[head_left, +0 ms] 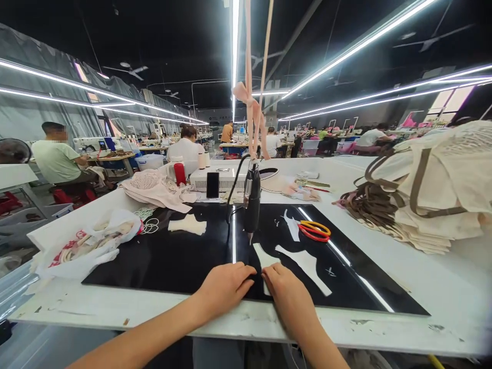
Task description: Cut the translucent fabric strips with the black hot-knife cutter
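Note:
Over the front of a black glossy board, my two hands are close together. My right hand rests with closed fingers on a narrow cream fabric piece, which runs out from under them at both ends. Just left of it is my left hand, fingers drawn together toward the thumb; whatever they hold, if anything, is hidden. A black handheld tool hangs tip down above the piece. To the right lies another cut fabric piece, with orange-and-red-handled scissors beyond.
At the left are another fabric piece and a plastic bag of scraps. A white ventilated box and a phone stand behind the board. Stacked cream garments fill the right side. Several people sit farther off.

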Demonstrator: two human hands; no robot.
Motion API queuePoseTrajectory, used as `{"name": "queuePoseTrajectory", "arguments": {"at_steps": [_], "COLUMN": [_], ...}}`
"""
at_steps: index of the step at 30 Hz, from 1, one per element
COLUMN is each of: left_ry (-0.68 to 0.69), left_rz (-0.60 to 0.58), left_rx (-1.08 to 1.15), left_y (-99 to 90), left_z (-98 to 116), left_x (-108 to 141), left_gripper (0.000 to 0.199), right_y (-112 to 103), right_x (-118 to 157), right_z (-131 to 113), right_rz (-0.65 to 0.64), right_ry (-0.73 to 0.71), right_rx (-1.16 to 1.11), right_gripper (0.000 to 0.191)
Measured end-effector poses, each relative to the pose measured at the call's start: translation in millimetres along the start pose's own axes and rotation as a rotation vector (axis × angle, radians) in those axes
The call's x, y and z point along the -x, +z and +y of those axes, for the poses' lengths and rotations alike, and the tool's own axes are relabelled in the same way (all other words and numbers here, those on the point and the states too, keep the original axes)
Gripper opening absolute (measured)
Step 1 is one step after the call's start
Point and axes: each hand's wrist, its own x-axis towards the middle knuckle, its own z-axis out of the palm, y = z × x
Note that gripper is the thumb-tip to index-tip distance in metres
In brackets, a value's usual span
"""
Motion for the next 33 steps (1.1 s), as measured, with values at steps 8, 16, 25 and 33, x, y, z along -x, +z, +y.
{"name": "queuePoseTrajectory", "arguments": {"at_steps": [8,16,25,33], "left_ry": [-0.047,-0.048,-0.007,0.005], "left_rz": [0.043,0.078,0.068,0.065], "left_rx": [-0.07,-0.079,-0.078,-0.088], "left_y": [11.2,9.4,13.2,11.9], "left_z": [3,3,3,7], "left_x": [6,8,8,5], "left_gripper": [0.028,0.03,0.029,0.029], "right_y": [-26,-19,-37,-33], "right_x": [-6,-1,-6,1], "right_z": [3,0,8,6], "right_rz": [-0.059,-0.111,-0.155,-0.145], "right_ry": [0.009,-0.025,-0.041,-0.049], "right_rx": [-0.12,-0.028,-0.084,-0.102], "right_gripper": [0.019,0.028,0.019,0.03]}}
